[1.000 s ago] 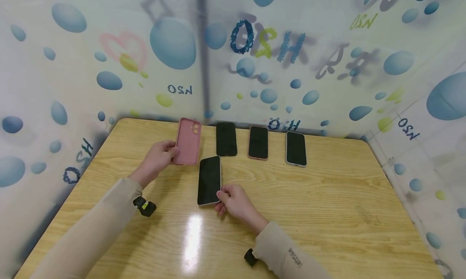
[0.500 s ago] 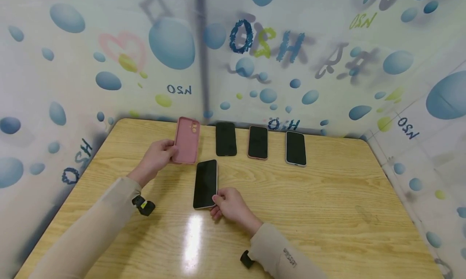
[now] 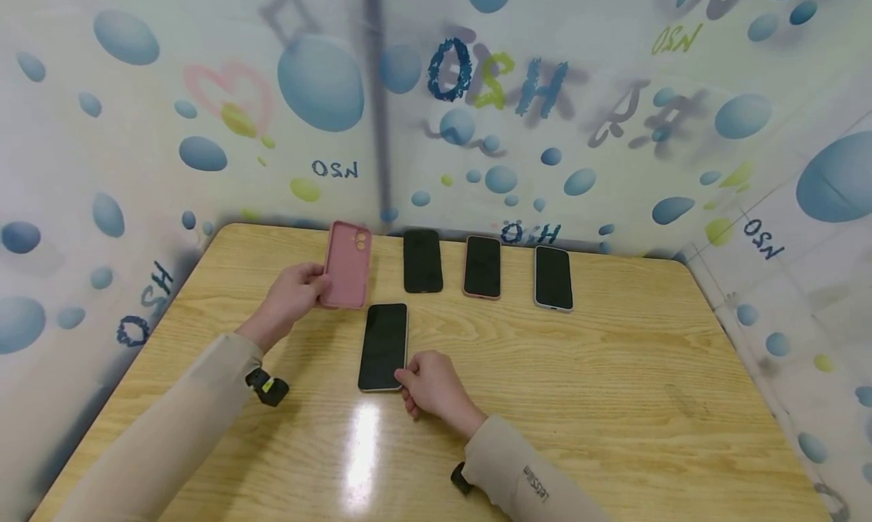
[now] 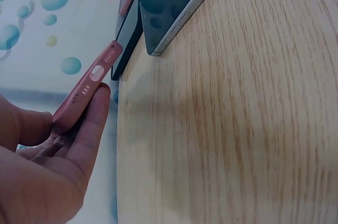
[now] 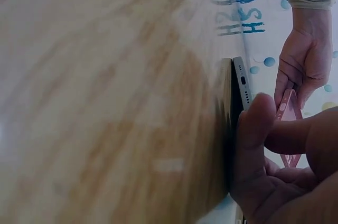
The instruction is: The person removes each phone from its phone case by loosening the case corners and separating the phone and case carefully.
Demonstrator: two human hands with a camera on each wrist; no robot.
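Left hand (image 3: 291, 293) grip clamped on the pink case (image 3: 347, 265), left of centre; right hand (image 3: 436, 386) pinching the nearest phone's corner (image 3: 384, 346), below centre — steadier, I'd say, held by both long edges.

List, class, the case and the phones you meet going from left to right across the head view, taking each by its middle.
Pink case → nearest phone → black-edged phone → pink-edged phone → pale-edged phone.

See three phones (image 3: 482, 267) rowed at back of table (image 3: 647, 378), phone case (image 3: 348, 268) to their left, fourth phone (image 3: 383, 348) before the gap between.
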